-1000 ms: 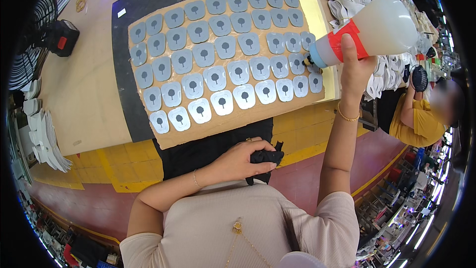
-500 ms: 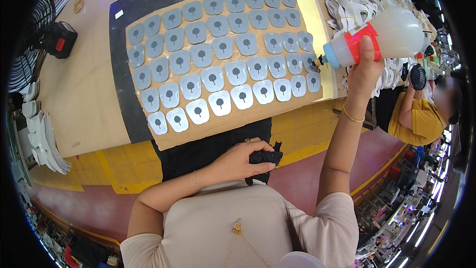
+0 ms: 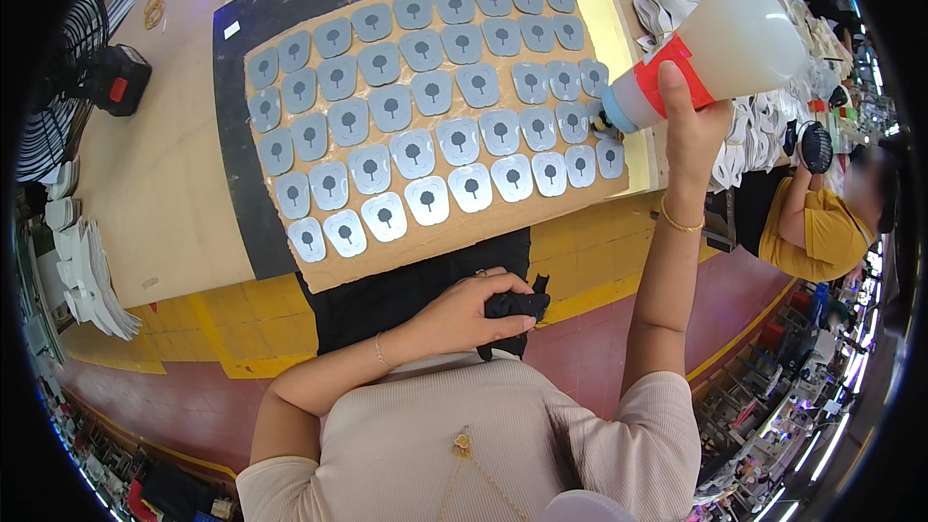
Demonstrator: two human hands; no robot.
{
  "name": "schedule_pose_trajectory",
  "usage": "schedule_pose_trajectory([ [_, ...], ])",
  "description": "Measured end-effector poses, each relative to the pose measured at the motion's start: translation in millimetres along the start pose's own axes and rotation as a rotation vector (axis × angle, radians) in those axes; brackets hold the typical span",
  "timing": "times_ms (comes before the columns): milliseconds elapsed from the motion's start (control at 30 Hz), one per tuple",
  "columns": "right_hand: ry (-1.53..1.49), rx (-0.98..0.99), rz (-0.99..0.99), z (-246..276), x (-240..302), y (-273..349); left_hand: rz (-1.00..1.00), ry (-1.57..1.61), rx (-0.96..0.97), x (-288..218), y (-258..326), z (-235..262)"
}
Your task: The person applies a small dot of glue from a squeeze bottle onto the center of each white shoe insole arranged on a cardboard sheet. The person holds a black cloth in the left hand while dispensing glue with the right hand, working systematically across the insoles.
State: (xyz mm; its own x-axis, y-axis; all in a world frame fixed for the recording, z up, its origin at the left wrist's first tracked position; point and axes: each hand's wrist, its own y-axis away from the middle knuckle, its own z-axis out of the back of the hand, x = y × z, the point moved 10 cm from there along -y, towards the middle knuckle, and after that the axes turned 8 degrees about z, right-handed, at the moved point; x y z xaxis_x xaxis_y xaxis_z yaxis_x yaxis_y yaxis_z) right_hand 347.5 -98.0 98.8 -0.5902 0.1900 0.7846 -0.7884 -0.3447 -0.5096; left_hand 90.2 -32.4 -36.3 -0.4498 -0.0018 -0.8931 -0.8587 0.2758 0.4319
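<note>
Two hands busy: right hand [image 3: 694,126] grips tilted bottle [image 3: 715,53], nozzle at grey pieces [image 3: 435,116] on cardboard [image 3: 425,242]; left hand [image 3: 474,314] closed on black cloth [image 3: 517,307].

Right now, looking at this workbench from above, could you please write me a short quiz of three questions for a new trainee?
1. True or false: the right hand holds the squeeze bottle with its nozzle pointing toward the grey pieces.
2. What does the left hand rest on? A) a fan B) a black cloth C) a white stack
3. Fill in: the grey pieces lie in rows on a sheet of brown ____.

Key: 1 true; 2 B; 3 cardboard.
</note>
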Motion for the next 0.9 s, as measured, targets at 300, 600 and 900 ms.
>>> schedule_pose_trajectory([
  [300,-1.503,0.437,-0.360,-17.5,3.7,-2.2,0.090,0.014,0.051,2.5,0.2,-1.5],
  [600,-0.002,-0.139,-0.062,44.5,-35.7,-2.1,0.078,0.000,0.060,2.3,-1.8,-3.3],
  [900,0.180,-0.103,0.059,28.7,-6.6,-3.9,0.102,-0.008,0.073,1.6,-2.2,-3.9],
])
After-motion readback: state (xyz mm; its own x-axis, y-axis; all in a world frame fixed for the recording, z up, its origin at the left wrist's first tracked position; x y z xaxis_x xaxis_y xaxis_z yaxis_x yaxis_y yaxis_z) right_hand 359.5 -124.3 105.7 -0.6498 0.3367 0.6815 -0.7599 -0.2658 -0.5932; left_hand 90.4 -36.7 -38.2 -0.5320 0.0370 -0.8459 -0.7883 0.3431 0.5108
